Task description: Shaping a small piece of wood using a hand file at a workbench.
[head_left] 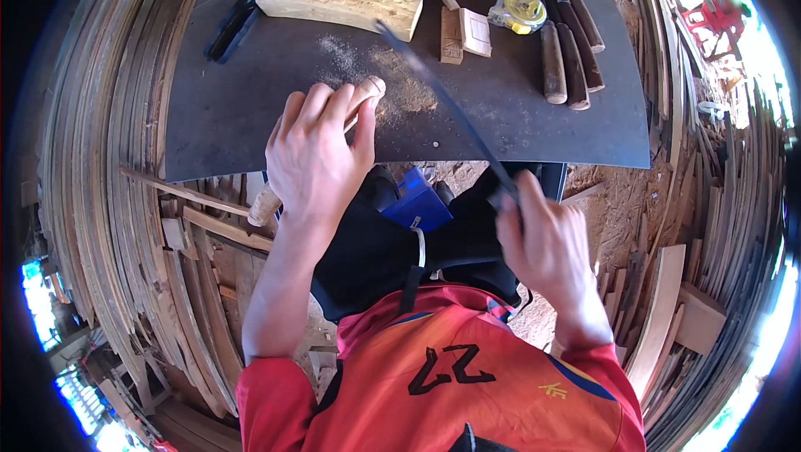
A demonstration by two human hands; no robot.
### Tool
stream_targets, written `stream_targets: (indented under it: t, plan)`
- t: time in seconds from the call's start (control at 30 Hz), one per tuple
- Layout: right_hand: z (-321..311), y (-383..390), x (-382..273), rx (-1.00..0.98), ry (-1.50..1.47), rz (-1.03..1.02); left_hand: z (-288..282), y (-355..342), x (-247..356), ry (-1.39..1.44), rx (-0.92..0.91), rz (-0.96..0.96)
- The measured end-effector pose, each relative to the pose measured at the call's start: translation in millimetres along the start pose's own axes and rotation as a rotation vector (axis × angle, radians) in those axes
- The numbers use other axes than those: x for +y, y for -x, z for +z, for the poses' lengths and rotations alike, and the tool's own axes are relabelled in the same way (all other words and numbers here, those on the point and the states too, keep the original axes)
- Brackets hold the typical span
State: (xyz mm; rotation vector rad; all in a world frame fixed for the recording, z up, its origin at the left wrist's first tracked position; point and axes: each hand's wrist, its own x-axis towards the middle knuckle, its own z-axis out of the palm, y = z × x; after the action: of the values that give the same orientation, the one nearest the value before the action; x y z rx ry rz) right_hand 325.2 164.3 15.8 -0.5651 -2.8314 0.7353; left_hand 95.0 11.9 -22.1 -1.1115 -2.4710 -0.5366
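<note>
At the near edge of the dark table (546, 131), a wood stick (373, 88) is held by the curled left hand (317, 139), and a long file (455, 107), its tip over the table, is gripped in the closed right hand (546, 239). It seems the stick is being filed; for the next rub, it must be held tight

Two hands (313, 136) — one tape measure (522, 10), four visible tool handles (572, 66).

My left hand (319, 139) hides the stick (365, 95) midway, while my blurred right hand (544, 235) covers the file (455, 110) at its near end.
</note>
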Motion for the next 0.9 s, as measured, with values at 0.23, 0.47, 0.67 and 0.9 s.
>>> stream_targets:
  t: [0.23, 0.47, 0.67, 0.9]
  plan:
    - [60, -87, -24, 0.129, 0.058, -0.211, 4, 2, 1, -0.014, 0.029, 0.041]
    - [59, -102, -32, 0.052, 0.096, -0.187, 5, 4, 0, 0.018, 0.046, 0.054]
    - [59, -105, -37, 0.015, 0.121, -0.168, 3, 3, -1, 0.019, 0.021, 0.046]
    - [56, -99, -41, -0.026, 0.096, -0.121, 3, 6, 3, -0.056, 0.005, 0.059]
